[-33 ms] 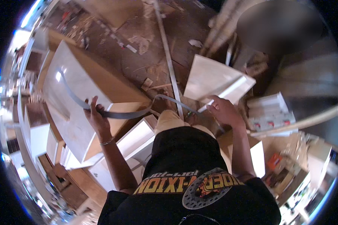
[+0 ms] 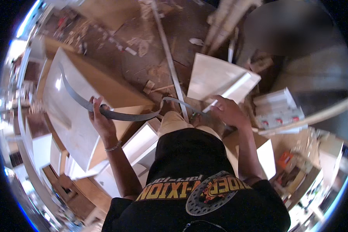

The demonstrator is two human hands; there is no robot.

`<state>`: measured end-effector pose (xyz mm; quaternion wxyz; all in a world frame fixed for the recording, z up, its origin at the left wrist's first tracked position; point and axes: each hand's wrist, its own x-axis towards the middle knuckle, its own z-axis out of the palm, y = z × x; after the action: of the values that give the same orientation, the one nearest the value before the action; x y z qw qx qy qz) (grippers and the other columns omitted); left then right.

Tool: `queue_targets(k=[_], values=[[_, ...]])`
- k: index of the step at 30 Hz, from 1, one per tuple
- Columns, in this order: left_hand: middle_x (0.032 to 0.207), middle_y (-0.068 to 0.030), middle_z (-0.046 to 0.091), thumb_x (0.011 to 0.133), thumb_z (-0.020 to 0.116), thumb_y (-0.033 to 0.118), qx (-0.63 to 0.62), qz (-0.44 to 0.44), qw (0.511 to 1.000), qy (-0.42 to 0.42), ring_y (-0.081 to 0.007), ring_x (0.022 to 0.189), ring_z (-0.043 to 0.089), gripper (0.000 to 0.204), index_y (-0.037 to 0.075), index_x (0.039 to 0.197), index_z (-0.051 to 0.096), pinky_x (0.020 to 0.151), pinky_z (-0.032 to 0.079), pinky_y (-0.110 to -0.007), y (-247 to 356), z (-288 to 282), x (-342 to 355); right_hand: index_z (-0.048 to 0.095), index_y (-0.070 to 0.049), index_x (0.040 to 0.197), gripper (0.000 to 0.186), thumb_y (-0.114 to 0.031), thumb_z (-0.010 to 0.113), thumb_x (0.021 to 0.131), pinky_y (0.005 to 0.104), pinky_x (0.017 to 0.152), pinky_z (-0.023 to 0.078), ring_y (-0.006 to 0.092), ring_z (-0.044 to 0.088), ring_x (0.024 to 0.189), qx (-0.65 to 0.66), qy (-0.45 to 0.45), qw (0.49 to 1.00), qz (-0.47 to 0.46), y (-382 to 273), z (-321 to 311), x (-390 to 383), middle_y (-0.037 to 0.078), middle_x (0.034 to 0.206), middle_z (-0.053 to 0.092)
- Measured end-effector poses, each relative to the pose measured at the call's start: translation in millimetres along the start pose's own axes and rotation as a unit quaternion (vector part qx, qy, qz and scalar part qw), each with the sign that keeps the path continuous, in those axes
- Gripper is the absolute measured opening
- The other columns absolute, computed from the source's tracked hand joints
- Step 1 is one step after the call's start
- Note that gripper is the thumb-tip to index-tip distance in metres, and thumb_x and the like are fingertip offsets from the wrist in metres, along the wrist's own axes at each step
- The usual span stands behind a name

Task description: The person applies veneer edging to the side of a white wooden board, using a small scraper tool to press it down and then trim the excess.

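Observation:
My left hand (image 2: 101, 121) is closed on a long, flexible grey strip (image 2: 129, 116), above the pale top of a large wooden cabinet (image 2: 75, 127) on my left. The strip curves upward at its far left end and loops across in front of my legs toward the right. My right hand (image 2: 230, 114) is open, with loosely bent fingers, just above the strip's right part; whether they touch is unclear. Beyond it lie a square pale wooden panel (image 2: 210, 75) and a narrow white batten (image 2: 236, 87). A long narrow bar (image 2: 168, 58) runs away across the floor beside the panel.
The brown floor (image 2: 127, 69) carries scraps and offcuts. Pale trays with red parts (image 2: 278, 106) stand at the right, above a curved wooden length (image 2: 332, 112). Open box carcasses (image 2: 137, 143) and more boards crowd the lower left; wooden boxes with an orange item (image 2: 286, 158) sit lower right.
The view has shifted slightly, so the surroundings appear a little higher. Both my hands have risen slightly in the picture, with the grey strip keeping much the same curve.

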<state>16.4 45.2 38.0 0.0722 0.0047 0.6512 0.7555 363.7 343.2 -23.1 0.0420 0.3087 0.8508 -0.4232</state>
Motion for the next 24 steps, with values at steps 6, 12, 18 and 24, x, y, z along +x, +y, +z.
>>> queue_targets(k=[6,12,18,24], values=[[0.103,-0.0045,0.064,0.109,0.063,0.031,-0.028,-0.003,0.966,-0.255,-0.0113,0.083,0.053,0.037,0.007,0.137,0.059,0.07,0.045,-0.027,37,188,-146,0.063,-0.001,0.14,0.059,-0.046,0.07,0.102,0.0451,0.106,0.053,0.0333,0.067,0.124,0.266,0.095,0.942,-0.18,-53,8,-48,0.021,0.148,0.061],[0.115,-0.0076,0.05,0.11,0.057,0.033,-0.326,-0.127,0.734,-0.582,-0.0164,0.092,0.049,0.062,-0.002,0.156,0.036,0.075,0.045,-0.029,80,234,-147,0.066,-0.003,0.124,0.049,-0.044,0.074,0.098,0.0506,0.086,0.055,0.0408,0.072,0.1,0.35,0.192,0.911,-0.103,-111,41,-112,0.024,0.105,0.074],[0.119,-0.0088,0.052,0.1,0.064,0.024,-0.39,-0.081,0.555,-0.73,-0.0181,0.094,0.05,0.066,-0.002,0.155,0.039,0.075,0.048,-0.029,119,297,-214,0.063,-0.005,0.12,0.044,-0.027,0.079,0.085,0.0523,0.078,0.054,0.0443,0.07,0.088,0.281,0.405,0.869,-0.035,-101,57,-227,0.021,0.093,0.073],[0.115,-0.0097,0.058,0.099,0.062,0.017,-0.362,0.044,0.43,-0.826,-0.0178,0.089,0.055,0.061,-0.002,0.153,0.043,0.073,0.051,-0.031,156,327,-331,0.056,-0.005,0.134,0.053,-0.021,0.073,0.086,0.0528,0.09,0.052,0.0434,0.067,0.102,0.153,0.632,0.755,0.079,-124,86,-288,0.021,0.108,0.067]])
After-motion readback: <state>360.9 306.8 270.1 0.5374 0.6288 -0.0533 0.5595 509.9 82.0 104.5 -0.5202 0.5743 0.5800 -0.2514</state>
